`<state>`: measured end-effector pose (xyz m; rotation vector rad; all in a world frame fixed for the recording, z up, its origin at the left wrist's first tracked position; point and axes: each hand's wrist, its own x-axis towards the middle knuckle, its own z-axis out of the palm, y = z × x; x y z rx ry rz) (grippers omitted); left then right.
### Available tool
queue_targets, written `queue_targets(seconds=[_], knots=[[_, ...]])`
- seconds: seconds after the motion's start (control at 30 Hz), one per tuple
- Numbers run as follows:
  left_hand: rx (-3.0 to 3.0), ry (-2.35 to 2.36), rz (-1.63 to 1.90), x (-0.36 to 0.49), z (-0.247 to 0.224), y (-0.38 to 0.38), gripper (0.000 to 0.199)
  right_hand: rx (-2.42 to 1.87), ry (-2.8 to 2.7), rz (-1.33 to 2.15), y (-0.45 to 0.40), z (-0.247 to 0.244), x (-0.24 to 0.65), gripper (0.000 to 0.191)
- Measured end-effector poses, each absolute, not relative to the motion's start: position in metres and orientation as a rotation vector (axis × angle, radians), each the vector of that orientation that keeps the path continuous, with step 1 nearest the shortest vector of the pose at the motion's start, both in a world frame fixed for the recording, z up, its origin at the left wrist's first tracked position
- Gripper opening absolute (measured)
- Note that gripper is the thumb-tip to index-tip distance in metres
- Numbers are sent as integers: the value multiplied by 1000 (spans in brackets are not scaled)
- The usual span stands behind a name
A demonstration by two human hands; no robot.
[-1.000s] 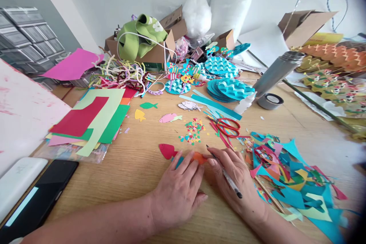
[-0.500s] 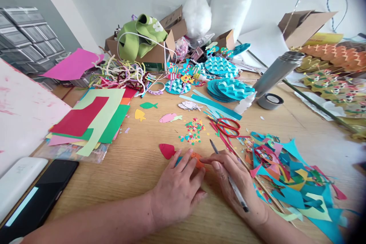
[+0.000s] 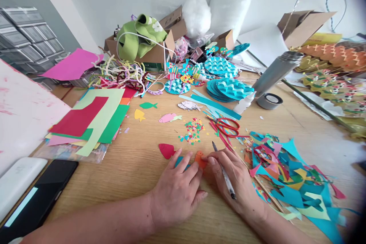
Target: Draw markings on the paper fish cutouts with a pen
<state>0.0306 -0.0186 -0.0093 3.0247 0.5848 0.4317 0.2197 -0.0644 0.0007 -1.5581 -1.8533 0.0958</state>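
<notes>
My left hand (image 3: 179, 183) lies flat on the table with its fingers spread, partly over a blue paper piece (image 3: 180, 162). Its fingertips reach to an orange paper fish (image 3: 199, 157), which has a small drawn eye. A pen (image 3: 227, 179) is held in my right hand (image 3: 236, 177), its dark tip pointing up and away from the paper. The fingertips of that hand are at the orange fish's right edge. Beside my left fingers is a red paper fish (image 3: 166, 150). Farther off lie green (image 3: 148, 105), yellow (image 3: 139, 114) and pink (image 3: 167, 117) paper fish.
Red-handled scissors (image 3: 227, 126) and small confetti (image 3: 193, 129) lie beyond my hands. Paper scraps (image 3: 294, 177) and a thin stick (image 3: 268, 192) are on the right, a steel flask (image 3: 277, 72) behind. Coloured sheets (image 3: 110, 122) and a phone (image 3: 40, 198) sit on the left.
The orange fish has turned more upright, and more of it shows. The pen in my right hand has swung to a steeper angle. My left hand stays almost where it was.
</notes>
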Motion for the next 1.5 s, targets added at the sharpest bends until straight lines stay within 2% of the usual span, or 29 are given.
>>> queue_targets(seconds=[0.37,0.7,1.03,1.17,1.33,1.5], knots=[[3026,646,413,31,-8,-18,44,-1529,-1834,157,-63,-3,219,14],[3033,809,453,31,-7,-18,49,-1570,-1805,123,-65,-4,223,22],[3042,630,411,31,-6,-18,49,-1548,-1770,137,-65,-2,222,19],[3041,644,403,31,-5,-18,47,-1540,-1570,340,-70,-7,223,9],[3035,653,425,31,-5,-17,44,-1381,-1138,674,-66,-12,222,33],[3059,645,430,31,-4,-17,41,-1397,-994,901,-58,-6,221,34]])
